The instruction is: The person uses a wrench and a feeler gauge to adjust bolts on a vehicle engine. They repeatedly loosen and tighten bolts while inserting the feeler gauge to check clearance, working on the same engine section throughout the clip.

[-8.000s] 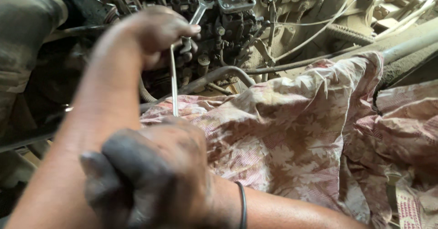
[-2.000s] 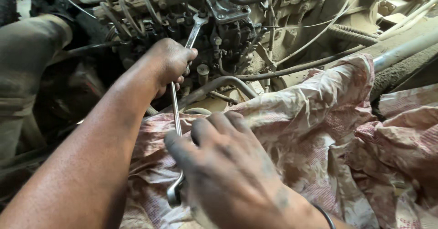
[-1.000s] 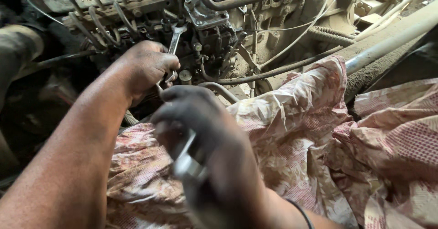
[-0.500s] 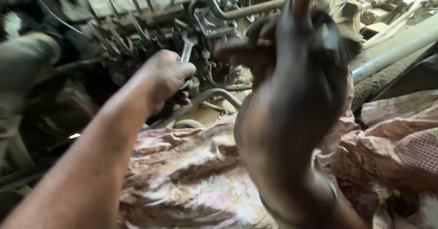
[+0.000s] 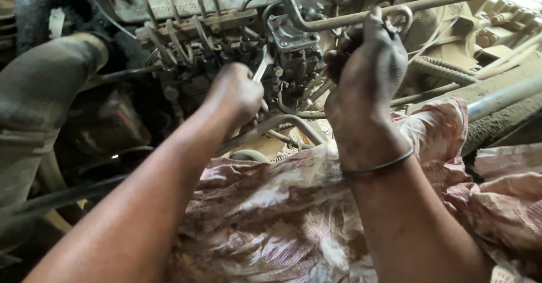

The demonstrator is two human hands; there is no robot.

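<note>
My left hand [image 5: 236, 94] is closed around a slim metal wrench [image 5: 263, 67]. The wrench's open jaw sits on a fitting of the greasy fuel pump [image 5: 288, 63] in the engine bay. My right hand [image 5: 367, 74], black with grease and wearing a thin dark band at the wrist, is raised with its back to me. It is just right of the pump, with its fingers reaching in behind a steel pipe [image 5: 361, 16]. The palm is hidden, so I cannot tell whether it holds anything.
A row of thin metal fuel lines [image 5: 169, 32] runs along the top left. A big dark hose [image 5: 39, 91] curves down the left side. A pink patterned cloth [image 5: 282, 221] is draped under my arms. A thick pipe [image 5: 502, 97] crosses at the right.
My right hand has left the wrench's lower end, lifted off the cloth and moved up to the right side of the pump. My left hand has stayed on the wrench at the pump.
</note>
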